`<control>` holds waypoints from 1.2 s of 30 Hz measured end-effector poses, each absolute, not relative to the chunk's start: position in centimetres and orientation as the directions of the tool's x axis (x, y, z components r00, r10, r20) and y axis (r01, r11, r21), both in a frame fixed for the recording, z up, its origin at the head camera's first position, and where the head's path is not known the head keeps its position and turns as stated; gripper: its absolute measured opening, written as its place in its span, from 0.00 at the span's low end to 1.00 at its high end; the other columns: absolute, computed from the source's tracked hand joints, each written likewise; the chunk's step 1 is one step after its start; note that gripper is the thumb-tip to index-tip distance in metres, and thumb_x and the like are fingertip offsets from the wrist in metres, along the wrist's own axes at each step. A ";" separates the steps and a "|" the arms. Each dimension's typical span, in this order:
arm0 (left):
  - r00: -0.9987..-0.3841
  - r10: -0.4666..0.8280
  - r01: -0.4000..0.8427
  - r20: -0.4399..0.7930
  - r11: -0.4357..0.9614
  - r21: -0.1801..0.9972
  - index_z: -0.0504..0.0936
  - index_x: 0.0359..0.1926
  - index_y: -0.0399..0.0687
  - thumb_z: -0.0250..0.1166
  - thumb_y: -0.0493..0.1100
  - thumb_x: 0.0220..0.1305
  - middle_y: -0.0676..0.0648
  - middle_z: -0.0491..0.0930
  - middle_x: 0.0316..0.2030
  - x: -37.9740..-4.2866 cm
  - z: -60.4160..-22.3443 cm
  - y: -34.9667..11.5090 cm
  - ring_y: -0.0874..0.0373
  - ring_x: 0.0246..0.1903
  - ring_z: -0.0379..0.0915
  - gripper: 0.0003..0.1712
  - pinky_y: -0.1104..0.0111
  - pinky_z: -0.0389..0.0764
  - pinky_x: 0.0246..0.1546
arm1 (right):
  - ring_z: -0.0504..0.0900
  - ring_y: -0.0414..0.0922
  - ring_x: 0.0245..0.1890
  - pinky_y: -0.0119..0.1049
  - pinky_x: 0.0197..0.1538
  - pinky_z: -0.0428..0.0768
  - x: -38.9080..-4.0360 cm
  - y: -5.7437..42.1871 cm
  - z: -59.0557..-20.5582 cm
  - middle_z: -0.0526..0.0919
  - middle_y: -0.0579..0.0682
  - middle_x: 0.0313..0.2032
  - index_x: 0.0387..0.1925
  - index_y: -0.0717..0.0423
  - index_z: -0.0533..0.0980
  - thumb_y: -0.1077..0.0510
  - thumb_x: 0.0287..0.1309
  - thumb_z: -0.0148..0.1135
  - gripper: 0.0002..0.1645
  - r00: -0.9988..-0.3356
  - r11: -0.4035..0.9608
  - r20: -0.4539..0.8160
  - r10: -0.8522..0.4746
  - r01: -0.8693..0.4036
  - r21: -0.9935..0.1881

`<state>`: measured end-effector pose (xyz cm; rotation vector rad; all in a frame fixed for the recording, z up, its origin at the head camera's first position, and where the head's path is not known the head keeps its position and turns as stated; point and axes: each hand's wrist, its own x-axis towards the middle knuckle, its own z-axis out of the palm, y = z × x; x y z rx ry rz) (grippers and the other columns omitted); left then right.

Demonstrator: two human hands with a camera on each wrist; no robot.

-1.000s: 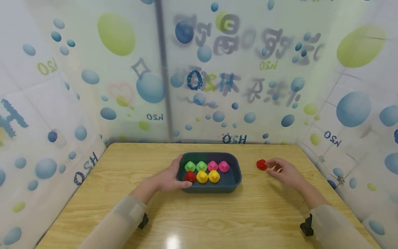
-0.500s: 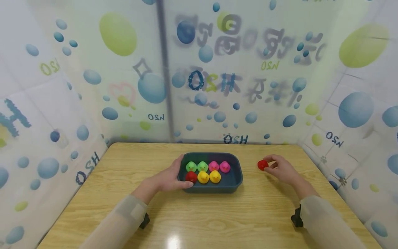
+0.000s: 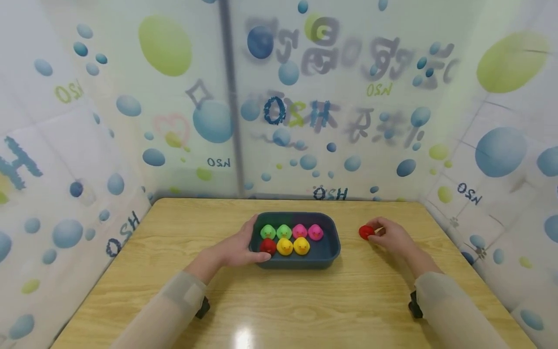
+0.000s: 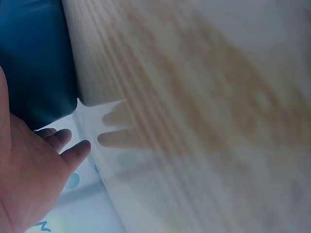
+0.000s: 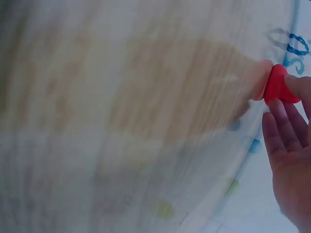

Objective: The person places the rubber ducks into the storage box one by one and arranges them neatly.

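Note:
A dark blue plastic basket (image 3: 320, 247) stands mid-table with several small rubber ducks in it. Two green ducks (image 3: 276, 232) and two pink ducks (image 3: 316, 232) form the back row. A red duck (image 3: 268, 246) and two yellow ducks (image 3: 301, 246) sit in front. My left hand (image 3: 233, 249) rests against the basket's left end, thumb along the front rim; in the left wrist view its visible fingers look straight and spread. To the right of the basket, my right hand (image 3: 394, 238) pinches another red duck (image 5: 278, 84) between thumb and fingers, at the table surface.
The wooden table (image 3: 305, 310) ends at a patterned curtain (image 3: 279, 160) behind, with similar sheets on both sides. Dark wrist devices show at both sleeves, such as the black one (image 3: 415, 304) on the right.
My right hand has moved slightly left and closed its thumb and fingers on the red duck, which has turned a little. The left hand and basket stay put.

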<state>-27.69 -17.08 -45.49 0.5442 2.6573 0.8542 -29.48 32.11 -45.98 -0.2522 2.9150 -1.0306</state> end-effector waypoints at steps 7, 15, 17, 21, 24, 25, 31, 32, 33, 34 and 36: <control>-0.883 0.438 0.258 -0.171 0.755 0.603 0.28 0.90 0.50 0.71 0.75 0.66 0.36 0.37 0.90 -27.6 -45.4 -17.3 0.35 0.86 0.51 0.77 0.41 0.56 0.85 | 0.81 0.52 0.47 0.36 0.45 0.82 -29.3 31.4 -46.1 0.87 0.59 0.52 0.60 0.61 0.81 0.61 0.70 0.73 0.20 -0.985 0.770 -0.008 -0.174 -0.131 -0.624; -0.881 0.441 0.261 -0.171 0.755 0.601 0.29 0.90 0.49 0.71 0.73 0.67 0.35 0.38 0.90 -27.5 -45.1 -17.4 0.35 0.85 0.52 0.75 0.40 0.57 0.85 | 0.81 0.49 0.45 0.40 0.49 0.81 -28.5 30.7 -46.0 0.88 0.53 0.48 0.59 0.57 0.83 0.55 0.70 0.74 0.20 -0.974 0.771 -0.036 -0.224 -0.155 -0.618; -0.880 0.444 0.265 -0.168 0.753 0.602 0.29 0.90 0.49 0.71 0.73 0.67 0.35 0.38 0.90 -27.5 -45.1 -17.4 0.35 0.85 0.52 0.75 0.40 0.57 0.85 | 0.81 0.48 0.45 0.39 0.48 0.82 -28.2 30.6 -45.9 0.88 0.53 0.48 0.58 0.57 0.84 0.55 0.70 0.74 0.19 -0.971 0.769 -0.034 -0.236 -0.165 -0.617; -0.881 0.443 0.265 -0.166 0.753 0.603 0.30 0.90 0.49 0.71 0.73 0.67 0.35 0.38 0.90 -27.6 -45.1 -17.3 0.35 0.85 0.52 0.75 0.40 0.57 0.85 | 0.82 0.47 0.45 0.36 0.48 0.82 -27.7 30.4 -45.8 0.89 0.52 0.49 0.57 0.56 0.84 0.55 0.71 0.74 0.17 -0.969 0.767 -0.030 -0.245 -0.175 -0.617; -0.882 0.440 0.262 -0.167 0.754 0.602 0.30 0.90 0.49 0.71 0.74 0.66 0.35 0.38 0.90 -27.6 -45.0 -17.2 0.35 0.85 0.52 0.75 0.40 0.57 0.85 | 0.81 0.47 0.44 0.34 0.47 0.82 -27.3 30.4 -45.8 0.89 0.52 0.47 0.56 0.55 0.84 0.55 0.70 0.74 0.17 -0.967 0.767 -0.028 -0.254 -0.184 -0.614; -0.883 0.439 0.261 -0.168 0.755 0.602 0.30 0.90 0.49 0.71 0.74 0.66 0.35 0.38 0.90 -27.5 -45.0 -17.2 0.35 0.85 0.52 0.76 0.40 0.57 0.85 | 0.81 0.46 0.43 0.34 0.46 0.82 -27.2 30.4 -45.7 0.88 0.51 0.47 0.56 0.55 0.85 0.56 0.70 0.75 0.16 -0.967 0.765 -0.029 -0.254 -0.183 -0.617; -0.883 0.440 0.265 -0.161 0.753 0.602 0.30 0.90 0.49 0.71 0.74 0.66 0.35 0.38 0.90 -27.6 -45.2 -17.1 0.35 0.85 0.52 0.75 0.40 0.58 0.85 | 0.80 0.45 0.42 0.31 0.41 0.82 -26.2 30.3 -45.5 0.88 0.48 0.44 0.55 0.54 0.85 0.57 0.69 0.76 0.16 -0.956 0.756 -0.017 -0.293 -0.221 -0.616; -0.883 0.442 0.267 -0.160 0.752 0.602 0.30 0.90 0.49 0.71 0.74 0.66 0.35 0.38 0.90 -27.6 -45.2 -17.1 0.35 0.85 0.52 0.75 0.40 0.58 0.85 | 0.80 0.45 0.41 0.31 0.41 0.82 -26.0 30.3 -45.4 0.88 0.49 0.44 0.55 0.54 0.85 0.57 0.68 0.76 0.16 -0.952 0.753 -0.009 -0.305 -0.235 -0.614; -0.883 0.442 0.267 -0.160 0.752 0.603 0.30 0.90 0.49 0.71 0.74 0.66 0.35 0.38 0.90 -27.6 -45.2 -17.1 0.35 0.85 0.52 0.75 0.40 0.57 0.85 | 0.80 0.45 0.41 0.31 0.41 0.82 -25.8 30.3 -45.3 0.88 0.49 0.44 0.54 0.55 0.84 0.58 0.68 0.77 0.16 -0.949 0.749 -0.001 -0.316 -0.249 -0.614; -0.883 0.442 0.268 -0.160 0.752 0.603 0.30 0.90 0.49 0.71 0.74 0.66 0.35 0.38 0.90 -27.6 -45.3 -17.1 0.35 0.85 0.52 0.75 0.40 0.57 0.85 | 0.81 0.44 0.41 0.31 0.41 0.82 -25.7 30.3 -45.2 0.88 0.49 0.44 0.54 0.54 0.85 0.58 0.67 0.77 0.16 -0.947 0.746 0.008 -0.322 -0.259 -0.613; -0.882 0.443 0.267 -0.160 0.752 0.603 0.30 0.90 0.49 0.71 0.74 0.66 0.35 0.38 0.90 -27.6 -45.3 -17.0 0.35 0.85 0.52 0.75 0.40 0.57 0.85 | 0.81 0.44 0.41 0.30 0.42 0.83 -25.3 30.4 -45.2 0.88 0.49 0.45 0.53 0.53 0.84 0.58 0.66 0.78 0.16 -0.942 0.738 0.026 -0.334 -0.278 -0.615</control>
